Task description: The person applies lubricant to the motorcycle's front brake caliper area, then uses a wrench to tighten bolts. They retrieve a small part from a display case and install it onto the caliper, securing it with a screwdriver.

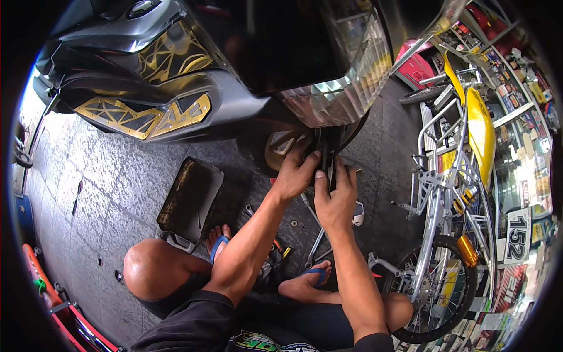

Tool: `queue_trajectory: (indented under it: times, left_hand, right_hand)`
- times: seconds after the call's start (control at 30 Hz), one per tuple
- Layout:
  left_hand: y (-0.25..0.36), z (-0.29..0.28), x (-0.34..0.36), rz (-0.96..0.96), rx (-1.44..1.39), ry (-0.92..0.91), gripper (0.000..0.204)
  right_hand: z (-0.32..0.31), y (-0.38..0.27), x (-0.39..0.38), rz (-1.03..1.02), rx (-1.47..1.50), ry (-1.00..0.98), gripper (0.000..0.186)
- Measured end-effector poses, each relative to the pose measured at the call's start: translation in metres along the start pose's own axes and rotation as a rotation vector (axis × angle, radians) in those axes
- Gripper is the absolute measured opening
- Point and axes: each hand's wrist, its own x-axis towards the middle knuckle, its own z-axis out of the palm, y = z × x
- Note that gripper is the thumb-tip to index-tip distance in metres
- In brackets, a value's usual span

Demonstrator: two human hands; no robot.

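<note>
In front of me stands a black scooter (246,114) with gold footboard plates, its front end above my hands. My left hand (298,175) and my right hand (336,198) are close together at the front wheel (275,151), which has a gold-coloured rim. Between them is a narrow black part (329,170), with my thumbs pressed against its near side and my fingers closed round it. Its exact kind is not clear, and my fingertips on the far side are hidden. Under my forearms, a spanner (316,246) and other tools lie on the floor.
A dark metal tray (190,199) lies on the floor at left of my arms. Close by my right side stands a yellow and silver motorbike frame (463,170) with a spoked wheel (437,287). A red trolley jack (44,276) is at the lower left. Shelves of boxes (528,135) line the right.
</note>
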Motion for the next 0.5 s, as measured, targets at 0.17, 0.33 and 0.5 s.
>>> queue_trajectory:
  times: [0.17, 0.33, 0.5]
  left_hand:
    - [-0.005, 0.007, 0.004, 0.017, -0.034, 0.051, 0.045]
    - [-0.012, 0.002, 0.009, -0.094, -0.168, 0.044, 0.043]
    - [-0.018, 0.006, 0.006, -0.183, -0.47, 0.073, 0.035]
  right_hand:
    - [0.005, -0.001, -0.005, 0.077, 0.021, 0.07, 0.051]
    - [0.003, -0.012, -0.014, 0.094, 0.075, 0.113, 0.048]
    - [0.006, -0.021, -0.023, 0.073, 0.086, 0.143, 0.05]
